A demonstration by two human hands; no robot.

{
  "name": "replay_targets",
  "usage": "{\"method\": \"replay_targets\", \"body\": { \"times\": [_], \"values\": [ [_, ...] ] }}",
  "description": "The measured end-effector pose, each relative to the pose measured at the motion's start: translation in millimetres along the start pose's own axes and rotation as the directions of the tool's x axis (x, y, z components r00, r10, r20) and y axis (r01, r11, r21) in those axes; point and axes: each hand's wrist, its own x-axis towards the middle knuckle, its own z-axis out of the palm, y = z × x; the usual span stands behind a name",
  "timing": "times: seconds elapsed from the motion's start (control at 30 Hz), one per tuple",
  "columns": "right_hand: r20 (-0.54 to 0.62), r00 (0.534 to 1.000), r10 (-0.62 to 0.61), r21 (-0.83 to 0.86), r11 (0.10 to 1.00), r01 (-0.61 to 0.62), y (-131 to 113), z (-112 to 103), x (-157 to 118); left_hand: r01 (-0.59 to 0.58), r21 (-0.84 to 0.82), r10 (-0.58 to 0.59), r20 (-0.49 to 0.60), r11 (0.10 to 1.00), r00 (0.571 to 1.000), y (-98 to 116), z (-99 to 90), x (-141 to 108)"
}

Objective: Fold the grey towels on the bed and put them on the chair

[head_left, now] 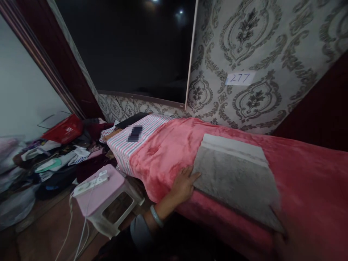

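A flat, folded grey cloth (236,177) with a paler band along its far edge lies on a red plush blanket (307,174). My left hand (183,185) rests at the cloth's left edge, fingers apart, partly on the blanket and touching the cloth's border. A bracelet circles that wrist. My right hand (290,232) is at the near right corner of the cloth. It is dim and blurred, and how its fingers are bent does not show clearly.
A striped cloth (122,145) with a dark pixelated item (135,133) lies left of the blanket. A pink stool (114,177) bears a power strip (91,184). Clothes piles and a red basket (63,130) are further left. A large TV (130,47) hangs behind.
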Motion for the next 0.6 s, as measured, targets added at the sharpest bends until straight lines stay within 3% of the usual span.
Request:
{"method": "replay_targets", "body": {
  "times": [0.23,0.4,0.6],
  "values": [
    [0.015,0.990,0.141,-0.089,0.986,-0.140,-48.6,-22.2,20.6,-0.008,-0.016,0.006,-0.075,1.000,0.997,3.9,-11.0,17.3],
    [-0.027,0.985,0.170,0.058,0.984,-0.168,-55.1,-32.8,31.2,-0.052,-0.191,0.041,-0.061,0.980,0.997,-0.7,-9.6,33.2],
    [-0.033,0.979,0.203,0.052,0.978,-0.201,-55.5,-26.3,22.6,-0.080,-0.235,0.023,-0.236,0.969,0.972,-3.1,5.4,26.7]
  ]
}}
